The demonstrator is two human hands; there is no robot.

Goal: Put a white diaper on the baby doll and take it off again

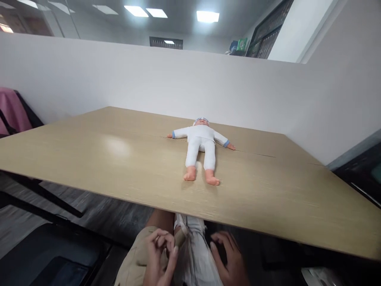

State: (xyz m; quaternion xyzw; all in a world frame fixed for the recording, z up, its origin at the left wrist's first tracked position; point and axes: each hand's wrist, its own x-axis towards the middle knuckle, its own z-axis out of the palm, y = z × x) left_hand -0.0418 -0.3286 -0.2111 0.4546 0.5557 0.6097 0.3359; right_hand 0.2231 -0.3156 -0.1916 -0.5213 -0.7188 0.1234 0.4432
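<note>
A baby doll lies on its back on the wooden table, arms spread and feet toward me. It wears a white outfit with blue cuffs and a patterned headband. Below the table's front edge, my left hand is raised over my lap, its fingers loosely curled and the thumb apart from them. My right hand is to the right, also half curled, with a gap between thumb and fingers. Neither hand shows anything in its grasp, and both are apart from the doll. Pale whitish cloth lies between them.
Behind the table rises a white partition with glass above. A dark chair stands at the lower left, and pink cloth hangs at the far left. A black object is by the table's right edge.
</note>
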